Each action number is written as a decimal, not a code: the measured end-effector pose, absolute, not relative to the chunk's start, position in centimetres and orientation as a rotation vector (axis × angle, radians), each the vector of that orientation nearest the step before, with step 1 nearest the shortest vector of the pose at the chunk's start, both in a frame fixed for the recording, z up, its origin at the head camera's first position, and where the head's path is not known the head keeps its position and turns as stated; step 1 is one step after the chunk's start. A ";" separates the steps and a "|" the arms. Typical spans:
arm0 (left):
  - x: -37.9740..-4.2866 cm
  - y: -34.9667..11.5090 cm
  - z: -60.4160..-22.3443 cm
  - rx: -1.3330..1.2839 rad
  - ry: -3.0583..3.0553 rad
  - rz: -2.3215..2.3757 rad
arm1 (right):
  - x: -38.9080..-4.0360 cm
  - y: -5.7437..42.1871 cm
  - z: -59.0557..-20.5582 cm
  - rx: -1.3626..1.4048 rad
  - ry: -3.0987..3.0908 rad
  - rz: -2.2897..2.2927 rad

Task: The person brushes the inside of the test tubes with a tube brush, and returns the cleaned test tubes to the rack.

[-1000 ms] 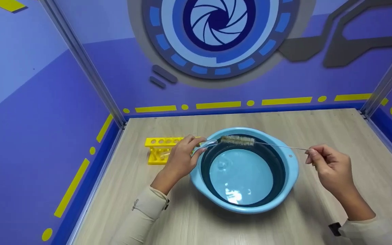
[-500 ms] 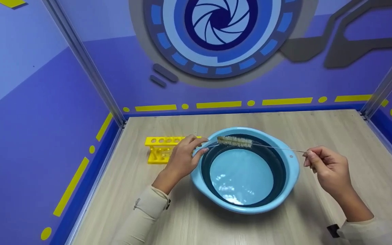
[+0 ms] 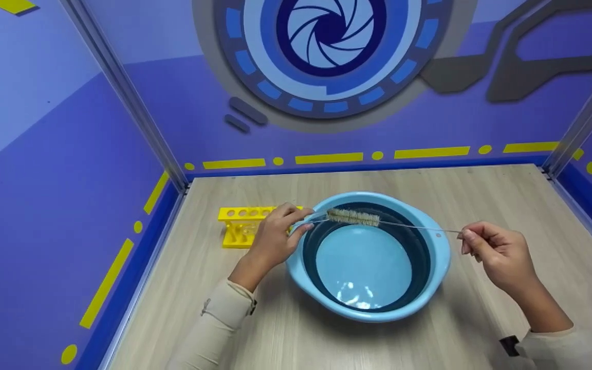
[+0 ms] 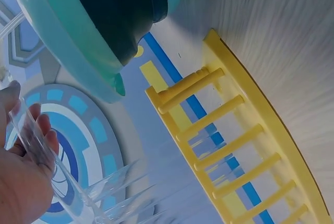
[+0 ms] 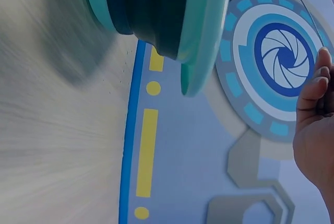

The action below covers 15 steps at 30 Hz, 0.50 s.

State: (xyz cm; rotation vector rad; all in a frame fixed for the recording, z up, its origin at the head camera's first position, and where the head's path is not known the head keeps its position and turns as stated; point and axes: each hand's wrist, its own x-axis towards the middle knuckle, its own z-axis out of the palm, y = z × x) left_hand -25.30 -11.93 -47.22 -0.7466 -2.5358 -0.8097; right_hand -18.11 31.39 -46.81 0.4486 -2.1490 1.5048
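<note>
My left hand (image 3: 275, 231) holds a clear test tube (image 4: 62, 174) between thumb and fingers, its mouth over the basin's far left rim. At that mouth is the bristle head of a test tube brush (image 3: 353, 217); whether its tip is inside the tube is hard to tell. The thumb and fingers of my right hand (image 3: 499, 252) pinch the far end of the brush's thin wire handle (image 3: 419, 227), to the right of the basin. Below the brush stands a light-blue basin (image 3: 368, 314) with a dark inner wall and water in it.
Just behind my left hand stands a yellow test tube rack (image 3: 234, 239), with several clear tubes (image 4: 112, 182) seen by it in the left wrist view. The wooden table (image 3: 183, 308) meets blue panels (image 3: 172, 118) at the back and sides.
The brush and my right hand have shifted slightly left, toward the test tube, and the brush tilts a little more. Ripples in the basin have calmed. My left hand stays nearly still.
</note>
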 end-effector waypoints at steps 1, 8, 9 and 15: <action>-25.3 -11.9 -47.2 -0.766 -2.518 -0.794 | -18.1 31.5 -46.6 0.428 -2.166 1.507; -25.4 -11.1 -47.1 -0.962 -2.414 -0.604 | -18.5 31.0 -46.1 0.378 -2.326 1.467; -25.5 -10.9 -47.2 -0.973 -2.410 -0.594 | -18.6 30.8 -46.1 0.381 -2.338 1.466; -25.3 -10.3 -47.4 -0.938 -2.408 -0.657 | -18.7 30.1 -46.4 0.364 -2.356 1.455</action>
